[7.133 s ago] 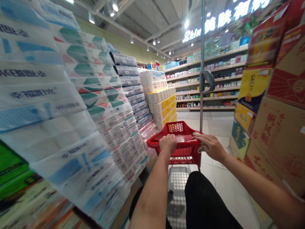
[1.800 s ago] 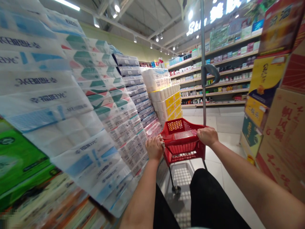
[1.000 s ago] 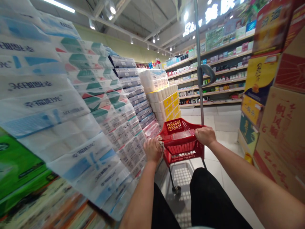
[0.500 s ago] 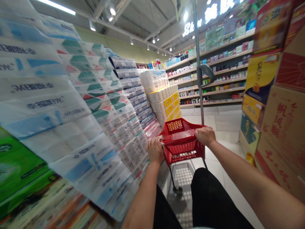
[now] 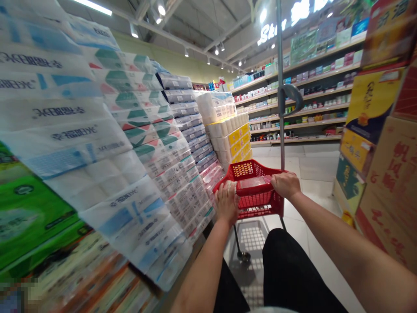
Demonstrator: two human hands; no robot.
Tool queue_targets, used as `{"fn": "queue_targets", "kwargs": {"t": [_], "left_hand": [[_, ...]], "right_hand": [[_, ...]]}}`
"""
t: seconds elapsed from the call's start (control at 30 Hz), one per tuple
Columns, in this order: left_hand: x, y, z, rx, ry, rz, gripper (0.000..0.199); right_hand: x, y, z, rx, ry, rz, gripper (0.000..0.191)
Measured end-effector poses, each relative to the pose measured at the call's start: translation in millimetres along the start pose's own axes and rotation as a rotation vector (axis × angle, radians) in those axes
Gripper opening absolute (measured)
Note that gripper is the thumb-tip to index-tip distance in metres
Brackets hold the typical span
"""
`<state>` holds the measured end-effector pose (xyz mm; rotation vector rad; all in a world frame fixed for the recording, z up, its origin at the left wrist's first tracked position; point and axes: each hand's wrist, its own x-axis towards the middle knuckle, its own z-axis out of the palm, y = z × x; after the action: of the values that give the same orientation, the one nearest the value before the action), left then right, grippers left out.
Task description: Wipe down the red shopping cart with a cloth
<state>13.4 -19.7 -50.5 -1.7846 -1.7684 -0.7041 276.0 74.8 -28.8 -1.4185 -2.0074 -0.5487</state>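
A small red shopping cart (image 5: 254,213) with a lattice basket stands in front of my legs. My left hand (image 5: 227,203) is closed over the left part of its handle (image 5: 254,185). Something whitish and crumpled, perhaps tissue or cloth, shows by the left fingers; its kind is unclear. The right end of the handle is gripped by my right hand (image 5: 286,184), fingers wrapped round it. A grey upright pole (image 5: 280,56) with a curved grey hook (image 5: 293,99) rises at the cart's right side. Below, a caster wheel (image 5: 243,256) touches the floor.
Tall stacks of wrapped tissue packs (image 5: 114,139) line the left side, close to my left arm. Liquor cartons (image 5: 391,169) are piled at the right. Shelves of small boxes and bottles (image 5: 312,104) stand ahead, beyond a pale tiled floor (image 5: 312,174).
My left hand has shifted inward along the handle, leaving more of its left end showing. The right hand keeps its grip. The surroundings have shifted slightly rightward in view.
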Motion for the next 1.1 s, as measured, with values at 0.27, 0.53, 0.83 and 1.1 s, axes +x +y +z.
{"fn": "queue_targets", "kwargs": {"t": [0.27,0.53,0.83,1.1], "left_hand": [[6.1,5.3,2.1,0.019,0.099,-0.249,0.047],[13.0,23.2,2.4,-0.036,0.016,-0.129,0.048],[9.3,41.5,2.5,-0.090,0.025,0.031,0.053],[10.4,57.8,1.1,-0.102,0.008,-0.107,0.060]], "right_hand": [[-0.7,-9.2,-2.3,-0.003,0.015,0.001,0.043],[-0.1,-14.8,-0.8,-0.006,0.035,-0.018,0.041],[-0.9,-11.3,8.2,-0.044,0.027,-0.011,0.041],[-4.9,-14.8,7.7,-0.032,0.055,-0.001,0.043]]}}
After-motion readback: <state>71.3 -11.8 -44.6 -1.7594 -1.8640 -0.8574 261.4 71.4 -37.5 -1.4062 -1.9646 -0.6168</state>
